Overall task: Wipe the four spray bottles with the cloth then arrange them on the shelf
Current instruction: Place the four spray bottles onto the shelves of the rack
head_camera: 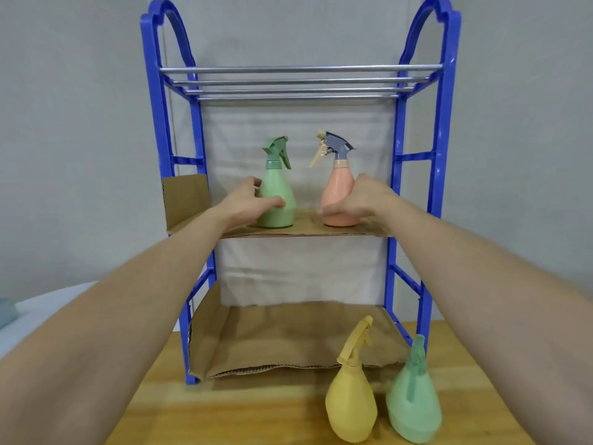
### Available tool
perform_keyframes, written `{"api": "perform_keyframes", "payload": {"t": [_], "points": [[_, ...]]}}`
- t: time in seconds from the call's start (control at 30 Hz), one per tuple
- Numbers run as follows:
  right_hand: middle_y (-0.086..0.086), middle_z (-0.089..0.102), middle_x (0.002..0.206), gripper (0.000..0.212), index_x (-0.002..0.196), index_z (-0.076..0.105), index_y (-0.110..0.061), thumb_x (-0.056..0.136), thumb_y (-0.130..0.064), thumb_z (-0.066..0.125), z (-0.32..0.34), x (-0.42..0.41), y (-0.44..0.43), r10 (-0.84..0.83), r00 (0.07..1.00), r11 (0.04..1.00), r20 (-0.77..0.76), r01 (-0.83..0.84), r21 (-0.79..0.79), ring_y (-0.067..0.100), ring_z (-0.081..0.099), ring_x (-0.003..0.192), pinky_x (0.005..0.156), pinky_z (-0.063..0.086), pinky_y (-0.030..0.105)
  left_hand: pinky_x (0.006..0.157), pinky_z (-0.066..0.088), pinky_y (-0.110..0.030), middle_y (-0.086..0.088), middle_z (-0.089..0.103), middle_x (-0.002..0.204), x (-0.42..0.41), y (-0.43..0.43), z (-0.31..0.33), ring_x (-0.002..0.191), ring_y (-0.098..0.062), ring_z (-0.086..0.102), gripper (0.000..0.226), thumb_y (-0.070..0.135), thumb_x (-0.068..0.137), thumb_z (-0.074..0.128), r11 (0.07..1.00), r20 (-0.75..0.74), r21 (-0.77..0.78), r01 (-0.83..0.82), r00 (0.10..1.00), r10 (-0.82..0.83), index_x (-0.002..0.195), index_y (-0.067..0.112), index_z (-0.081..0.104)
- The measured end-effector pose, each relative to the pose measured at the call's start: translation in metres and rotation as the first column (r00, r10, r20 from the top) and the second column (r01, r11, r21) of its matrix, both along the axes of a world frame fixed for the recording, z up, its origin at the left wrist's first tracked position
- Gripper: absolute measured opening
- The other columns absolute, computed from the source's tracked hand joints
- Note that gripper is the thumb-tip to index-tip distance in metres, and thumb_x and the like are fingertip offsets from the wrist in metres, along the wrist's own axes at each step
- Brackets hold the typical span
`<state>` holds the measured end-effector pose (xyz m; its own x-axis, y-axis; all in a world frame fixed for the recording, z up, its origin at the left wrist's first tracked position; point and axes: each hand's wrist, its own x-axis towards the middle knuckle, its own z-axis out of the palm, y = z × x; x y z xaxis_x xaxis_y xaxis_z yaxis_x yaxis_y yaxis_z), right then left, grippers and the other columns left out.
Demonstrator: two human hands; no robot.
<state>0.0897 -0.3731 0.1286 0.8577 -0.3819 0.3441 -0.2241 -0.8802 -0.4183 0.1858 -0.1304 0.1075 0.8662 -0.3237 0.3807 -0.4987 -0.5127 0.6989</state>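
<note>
Nearest to the person, on the wooden bench [256, 409], a yellow spray bottle [351, 403] and a green spray bottle [414, 409] stand just beside each other, in front of the right foot of the blue shelf [444, 175]. Behind them the shelf's bottom tier is lined with cardboard [288, 338].

Both bare arms reach up to the middle tier, also floored with cardboard. There the left hand [248, 200] wraps the lower body of a second green bottle [277, 200], fingers [276, 203] curled around its front, holding it upright on the tier. The right hand [356, 199] grips a pink bottle [338, 197] with a grey trigger head, thumb across its base; it too stands upright. The two bottles are apart, side by side.

Above, the top tier is metal rods [298, 81].

A pale cloth-like edge [6, 311] shows far left; I cannot tell what it is.
</note>
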Motion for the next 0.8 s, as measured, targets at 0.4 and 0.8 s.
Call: {"api": "perform_keyframes", "payload": {"t": [0.4, 0.8], "points": [[0.009, 0.07, 0.119, 0.06, 0.121, 0.072, -0.012, 0.089, -0.064, 0.073, 0.003, -0.16, -0.003, -0.065, 0.97, 0.909, -0.233, -0.039, -0.414, 0.032, 0.066, 0.111, 0.096, 0.059, 0.044, 0.09, 0.061, -0.044, 0.004, 0.068, 0.12, -0.123, 0.057, -0.001, 0.103, -0.017, 0.07, 0.041, 0.046, 0.096, 0.072, 0.891, 0.561, 0.383, -0.244, 0.828, -0.015, 0.129, 0.023, 0.067], [0.005, 0.064, 0.137, 0.076, 0.139, 0.053, -0.022, 0.082, -0.064, 0.08, -0.273, -0.254, -0.025, -0.103, 0.913, 0.995, -0.396, 0.098, -0.033, 0.029, 0.064, 0.121, 0.093, 0.054, 0.039, 0.104, 0.058, -0.042, 0.008, 0.07, 0.133, -0.187, 0.013, -0.234, 0.12, -0.015, 0.068, 0.088, 0.079, 0.077, 0.078, 0.838, -0.054, 0.541, 0.076, 0.997, -0.055, 0.145, 0.027, 0.059]]}}
